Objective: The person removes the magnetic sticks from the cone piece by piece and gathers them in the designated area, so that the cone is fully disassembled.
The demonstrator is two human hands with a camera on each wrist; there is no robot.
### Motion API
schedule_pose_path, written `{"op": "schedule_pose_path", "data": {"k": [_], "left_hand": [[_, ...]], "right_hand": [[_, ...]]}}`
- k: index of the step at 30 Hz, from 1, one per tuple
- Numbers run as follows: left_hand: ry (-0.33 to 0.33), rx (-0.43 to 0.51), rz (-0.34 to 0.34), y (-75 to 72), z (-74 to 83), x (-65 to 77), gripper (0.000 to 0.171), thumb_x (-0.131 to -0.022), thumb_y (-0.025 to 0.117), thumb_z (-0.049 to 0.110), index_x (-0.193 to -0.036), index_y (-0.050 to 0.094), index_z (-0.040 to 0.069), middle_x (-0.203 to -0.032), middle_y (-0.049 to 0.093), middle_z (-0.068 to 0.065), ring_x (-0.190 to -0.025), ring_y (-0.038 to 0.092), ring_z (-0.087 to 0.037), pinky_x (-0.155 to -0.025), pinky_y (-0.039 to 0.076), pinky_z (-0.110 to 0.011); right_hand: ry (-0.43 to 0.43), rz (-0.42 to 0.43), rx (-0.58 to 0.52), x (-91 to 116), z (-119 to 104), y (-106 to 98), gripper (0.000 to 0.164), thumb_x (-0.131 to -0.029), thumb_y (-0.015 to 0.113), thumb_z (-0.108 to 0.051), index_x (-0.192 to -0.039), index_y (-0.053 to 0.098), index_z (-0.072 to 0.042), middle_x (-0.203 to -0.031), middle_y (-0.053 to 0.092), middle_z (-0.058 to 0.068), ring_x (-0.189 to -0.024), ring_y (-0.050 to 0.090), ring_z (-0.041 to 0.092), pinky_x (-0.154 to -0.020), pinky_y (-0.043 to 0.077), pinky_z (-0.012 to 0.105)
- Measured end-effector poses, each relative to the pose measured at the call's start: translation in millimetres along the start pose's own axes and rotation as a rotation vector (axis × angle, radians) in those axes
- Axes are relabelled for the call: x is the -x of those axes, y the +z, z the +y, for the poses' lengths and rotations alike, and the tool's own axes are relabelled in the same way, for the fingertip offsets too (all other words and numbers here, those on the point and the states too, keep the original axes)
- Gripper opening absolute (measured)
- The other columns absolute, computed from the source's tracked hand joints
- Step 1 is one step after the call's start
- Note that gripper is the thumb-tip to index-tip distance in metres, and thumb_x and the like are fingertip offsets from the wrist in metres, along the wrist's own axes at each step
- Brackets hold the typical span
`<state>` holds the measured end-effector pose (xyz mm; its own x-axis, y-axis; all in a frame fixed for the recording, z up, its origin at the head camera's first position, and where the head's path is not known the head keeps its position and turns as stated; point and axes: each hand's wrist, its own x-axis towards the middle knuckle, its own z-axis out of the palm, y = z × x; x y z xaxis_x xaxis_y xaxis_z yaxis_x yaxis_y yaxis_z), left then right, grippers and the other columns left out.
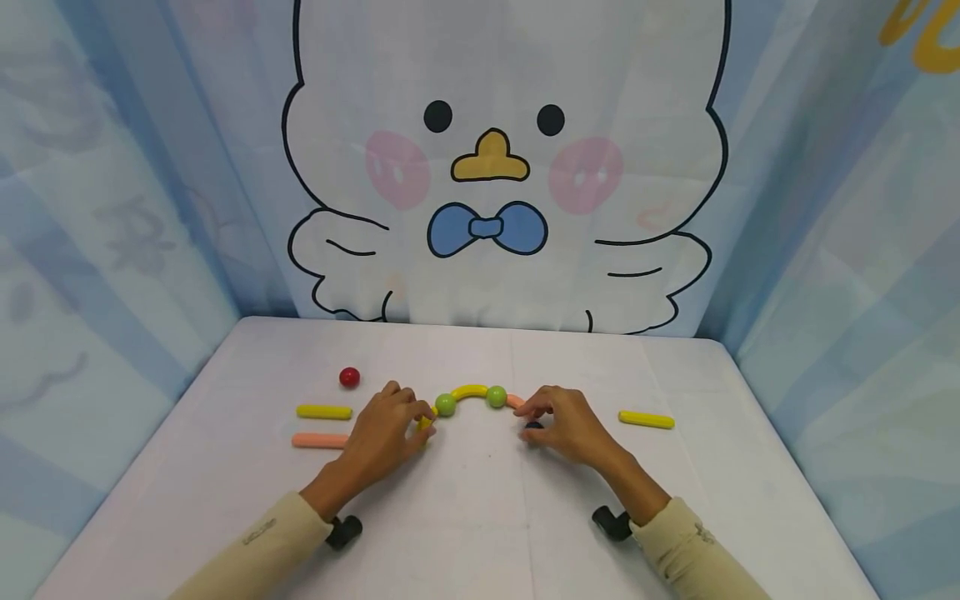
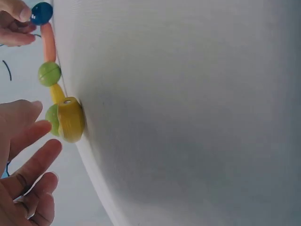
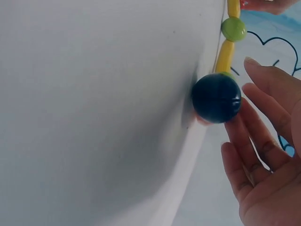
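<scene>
A curved chain of toy pieces spans the space between the hands: a left green ball (image 1: 446,405), a yellow curved stick (image 1: 470,390), a right green ball (image 1: 496,397) and a pink stick (image 1: 514,401). My left hand (image 1: 386,433) is beside another yellow stick (image 2: 70,120) at the chain's left end, its thumb and fingers spread apart. At the right end, a dark blue ball (image 3: 216,98) adjoins the pink stick. My right hand (image 1: 570,429) has its fingers against or just behind that ball, with the thumb apart from it in the right wrist view.
Left of the chain lie a red ball (image 1: 349,377), a yellow stick (image 1: 324,412) and a pink stick (image 1: 318,440), partly hidden by the left hand. Another yellow stick (image 1: 647,419) lies to the right. A printed curtain (image 1: 495,275) hangs behind the white table (image 1: 480,517).
</scene>
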<state>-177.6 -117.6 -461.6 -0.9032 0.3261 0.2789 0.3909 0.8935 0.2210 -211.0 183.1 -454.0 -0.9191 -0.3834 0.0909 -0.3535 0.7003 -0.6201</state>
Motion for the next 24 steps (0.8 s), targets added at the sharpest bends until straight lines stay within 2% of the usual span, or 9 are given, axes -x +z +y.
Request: {"op": "schedule_pose_path", "data": {"k": [6,13,19,24], "left_hand": [[-0.086,0.003,0.017,5.2,2.4,-3.6,0.033,-0.083,0.081,0.035,-0.109,0.073,0.018,-0.089,0.069,0.001,-0.088,0.049,-0.016,-0.075,0.044,-0.027],[-0.152,-0.007,0.022,9.0,6.4,-9.6,0.035,-0.082,0.082,0.035,-0.110,0.073,0.015,-0.086,0.069,-0.001,-0.086,0.050,-0.017,-0.073,0.047,-0.027],[-0.193,-0.010,-0.001,8.5,8.9,-12.5,0.035,-0.081,0.083,0.034,-0.109,0.074,0.015,-0.084,0.069,-0.001,-0.084,0.050,-0.017,-0.071,0.047,-0.027],[-0.210,0.009,-0.018,9.4,8.7,-13.8,0.033,-0.080,0.084,0.033,-0.107,0.075,0.015,-0.082,0.068,-0.001,-0.081,0.049,-0.016,-0.069,0.046,-0.026]], "right_hand": [[-0.027,0.032,-0.036,-8,-10,4,0.032,-0.076,0.087,-0.019,-0.107,0.077,-0.017,-0.096,0.070,-0.002,-0.099,0.063,0.018,-0.092,0.053,0.044],[-0.086,0.057,-0.067,-20,-26,10,0.034,-0.077,0.087,-0.021,-0.109,0.077,-0.018,-0.107,0.073,0.000,-0.104,0.064,0.018,-0.098,0.048,0.045],[-0.105,0.055,-0.109,-32,-38,18,0.035,-0.078,0.086,-0.020,-0.111,0.076,-0.018,-0.109,0.073,0.003,-0.102,0.065,0.026,-0.093,0.052,0.048],[-0.132,0.047,-0.109,-43,-46,29,0.035,-0.078,0.086,-0.018,-0.112,0.076,-0.021,-0.109,0.073,-0.002,-0.103,0.065,0.022,-0.093,0.053,0.047]]}}
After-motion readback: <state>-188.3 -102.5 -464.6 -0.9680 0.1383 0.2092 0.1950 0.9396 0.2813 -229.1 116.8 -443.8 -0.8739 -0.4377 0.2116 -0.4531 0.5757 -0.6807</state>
